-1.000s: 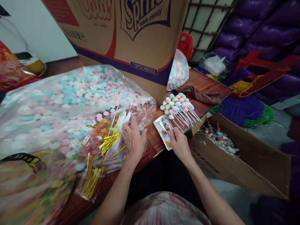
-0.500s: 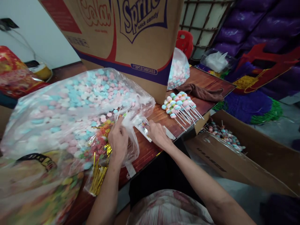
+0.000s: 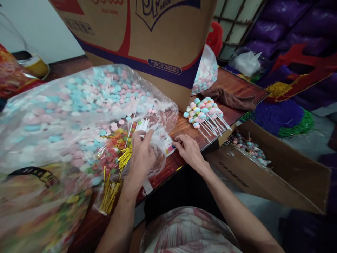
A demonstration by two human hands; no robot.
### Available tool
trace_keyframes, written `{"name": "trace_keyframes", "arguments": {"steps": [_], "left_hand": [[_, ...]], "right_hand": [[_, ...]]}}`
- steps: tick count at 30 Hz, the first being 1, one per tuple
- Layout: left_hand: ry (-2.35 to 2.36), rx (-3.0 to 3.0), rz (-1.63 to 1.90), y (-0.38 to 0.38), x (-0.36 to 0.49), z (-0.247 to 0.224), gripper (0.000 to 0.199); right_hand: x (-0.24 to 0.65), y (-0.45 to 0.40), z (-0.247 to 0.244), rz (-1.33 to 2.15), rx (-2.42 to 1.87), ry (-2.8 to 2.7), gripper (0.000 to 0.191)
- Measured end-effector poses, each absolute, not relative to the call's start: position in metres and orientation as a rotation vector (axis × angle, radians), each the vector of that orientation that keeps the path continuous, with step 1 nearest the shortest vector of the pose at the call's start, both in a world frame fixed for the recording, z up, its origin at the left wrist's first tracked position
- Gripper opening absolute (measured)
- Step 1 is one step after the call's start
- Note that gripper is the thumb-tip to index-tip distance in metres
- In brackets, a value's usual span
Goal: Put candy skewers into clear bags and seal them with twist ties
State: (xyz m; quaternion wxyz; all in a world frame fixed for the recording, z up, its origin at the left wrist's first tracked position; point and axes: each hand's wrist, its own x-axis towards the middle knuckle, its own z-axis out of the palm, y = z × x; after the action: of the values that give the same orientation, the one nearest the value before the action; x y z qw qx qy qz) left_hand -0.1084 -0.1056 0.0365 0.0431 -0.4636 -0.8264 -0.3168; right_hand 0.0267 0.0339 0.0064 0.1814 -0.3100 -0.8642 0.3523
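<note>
My left hand (image 3: 143, 151) reaches over a bundle of white sticks (image 3: 143, 125), its visible fingers bent and apart; no held item shows. My right hand (image 3: 190, 150) is closed, thumb and fingertips pinching the edge of a printed plastic wrapper (image 3: 168, 144) on the table. Left of my left hand are gold twist ties (image 3: 125, 157) and colourful ring candies (image 3: 118, 138). One single white stick (image 3: 130, 130) lies across the candies. Behind them spreads a large clear bag (image 3: 92, 95) of pink, blue and white round candies.
A big carton (image 3: 116, 37) stands at the back of the table. Skewered candies (image 3: 204, 112) lie in a pile on the right, near a brown cloth (image 3: 231, 98). An open box (image 3: 284, 172) with wrapped candies sits lower right. More gold ties (image 3: 110, 193) lie in front.
My left hand has shifted right, uncovering more gold ties and the white sticks. My right hand's fingers have curled in at the wrapper's edge. The whole view has tilted slightly downward.
</note>
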Motion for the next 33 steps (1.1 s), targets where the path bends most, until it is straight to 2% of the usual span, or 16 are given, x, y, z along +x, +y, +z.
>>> {"name": "trace_keyframes", "arguments": {"steps": [3,6,10,12,15,18,23,26,29,33], "left_hand": [[-2.363,-1.665,-1.145,-0.093,-0.087,0.047,0.042],[-2.462,-1.897,-1.140,-0.081,-0.079,0.037,0.032],[-2.715,-1.534,-0.951,-0.077,-0.093,0.008,0.025],[-2.746,-1.420,-1.016,-0.076,-0.103,0.000,0.022],[-2.787,-1.363,-1.105,-0.073,-0.112,-0.005,0.006],[-2.809,-1.326,-1.211,-0.072,-0.117,-0.006,0.013],[-2.665,-1.164,-1.731,-0.072,-0.115,-0.003,0.019],[-2.565,-1.162,-1.876,-0.071,-0.102,0.009,0.015],[-2.499,-1.168,-2.039,-0.071,-0.082,0.021,0.013],[-2.428,-0.808,-2.270,-0.078,-0.053,0.027,0.016]], "right_hand": [[0.028,0.027,0.004,1.001,-0.860,-2.387,0.009],[0.034,0.022,0.004,1.006,-0.866,-2.332,0.016],[0.044,0.020,0.002,1.004,-0.866,-2.319,0.015],[0.047,0.019,0.001,1.007,-0.866,-2.315,0.014],[0.047,0.018,0.000,1.023,-0.875,-2.297,0.014],[0.048,0.019,-0.001,1.050,-0.857,-2.270,0.015],[0.052,0.023,0.003,1.135,-0.822,-2.112,0.019],[0.047,0.022,0.011,1.424,-0.785,-1.903,0.020],[0.039,0.017,0.018,1.779,-0.714,-1.684,0.030],[0.039,0.015,0.021,1.819,-0.754,-1.509,0.030]]}}
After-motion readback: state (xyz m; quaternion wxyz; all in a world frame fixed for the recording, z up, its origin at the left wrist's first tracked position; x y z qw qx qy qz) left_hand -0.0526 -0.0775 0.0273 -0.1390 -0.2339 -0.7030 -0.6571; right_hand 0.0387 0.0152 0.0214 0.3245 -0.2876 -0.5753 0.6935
